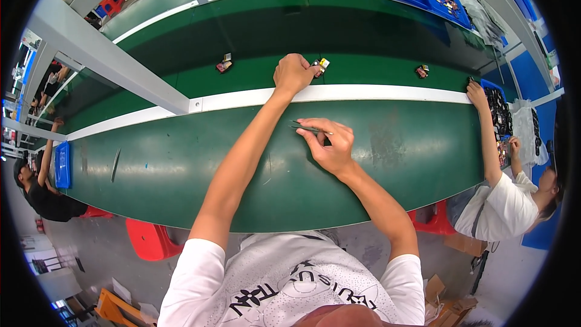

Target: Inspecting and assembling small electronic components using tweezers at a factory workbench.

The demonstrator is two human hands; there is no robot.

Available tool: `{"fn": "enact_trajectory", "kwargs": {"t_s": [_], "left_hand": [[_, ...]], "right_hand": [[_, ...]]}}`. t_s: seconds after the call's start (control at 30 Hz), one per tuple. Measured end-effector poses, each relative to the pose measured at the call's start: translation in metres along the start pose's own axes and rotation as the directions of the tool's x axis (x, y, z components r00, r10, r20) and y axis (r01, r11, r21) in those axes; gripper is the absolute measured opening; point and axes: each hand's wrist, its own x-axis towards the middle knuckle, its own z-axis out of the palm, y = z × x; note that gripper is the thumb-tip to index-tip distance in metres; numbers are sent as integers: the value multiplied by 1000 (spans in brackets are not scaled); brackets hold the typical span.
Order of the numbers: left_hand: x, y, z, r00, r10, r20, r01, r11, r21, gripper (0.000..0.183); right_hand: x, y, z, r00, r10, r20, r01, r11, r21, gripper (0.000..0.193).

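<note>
The person's left hand (pixel 295 74) reaches over the long white metal rail (pixel 393 92) to the dark green conveyor belt (pixel 363 75) on the far side. Its fingers are curled in, with the tips at a small boxy part in black, yellow and white (pixel 322 66), which lies just right of them; whether they grip it or only touch it, I cannot tell.

The right hand (pixel 330 145) is nearer, above the glossy green worktop (pixel 357 197). Its thumb and fingers are closed around a pair of thin dark metal tweezers (pixel 310 128), whose tips point left and stand slightly apart.

Two more small dark-and-red parts sit on the belt: one to the left (pixel 224 63), one to the right (pixel 422 71), both well apart from the hands. On the left of the worktop lies a slim grey pointed tool (pixel 115 165), near a blue plastic tray (pixel 62 165). At the far right, a co-worker in a white top (pixel 505 206) reaches toward the rail.
</note>
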Motion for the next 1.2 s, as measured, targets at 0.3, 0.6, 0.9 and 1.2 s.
{"fn": "enact_trajectory", "kwargs": {"t_s": [0.3, 0.6, 0.9, 1.2], "left_hand": [[-102, -15, -74, 986, -92, 139, 153, 835, -529, 22], [-173, -24, -65, 979, -130, 158, 202, 726, -658, 21], [-182, -23, -55, 1000, 2, -27, -18, 783, -622, 19], [-185, -22, -48, 987, 65, -148, -139, 814, -564, 17]], "right_hand": [[10, -2, -19, 766, 635, 96, -587, 632, 506, 14], [8, -12, -23, 770, 582, 260, -634, 656, 410, 15], [0, -19, -24, 843, 511, 168, -537, 812, 226, 14], [0, -21, -26, 787, 577, 217, -615, 759, 212, 15]]}}
